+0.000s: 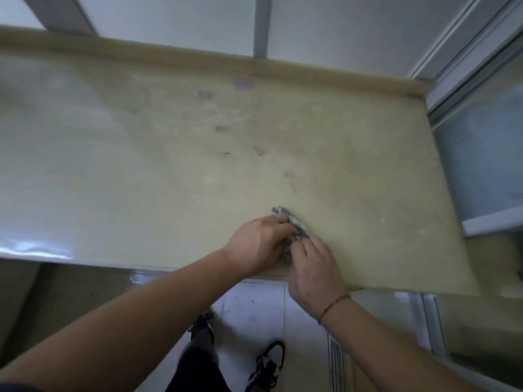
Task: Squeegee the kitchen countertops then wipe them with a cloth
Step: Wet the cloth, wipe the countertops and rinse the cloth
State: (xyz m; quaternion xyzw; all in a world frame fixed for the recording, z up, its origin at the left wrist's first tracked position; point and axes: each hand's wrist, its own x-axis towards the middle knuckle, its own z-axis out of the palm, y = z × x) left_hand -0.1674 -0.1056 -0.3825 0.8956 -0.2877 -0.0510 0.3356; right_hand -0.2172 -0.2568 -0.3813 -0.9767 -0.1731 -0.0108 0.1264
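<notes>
Beige worktop (169, 165), kinda smeary, with both forearms reaching in from the bottom edge. Left hand (259, 244) is knuckles up, fingers curled onto a small bunched patterned cloth (291, 223) near the front edge. Right hand (314, 267) sits just beside it, fingertips pinching the same cloth, so both have a grip on it, I think; it's blurry. Thin bracelet (334, 304) on the right wrist.

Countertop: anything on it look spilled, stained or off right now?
Yes. Small pinkish stains dot the countertop from the back edge toward the cloth, which both hands hold bunched. No squeegee shows. The frame is blurry.
</notes>
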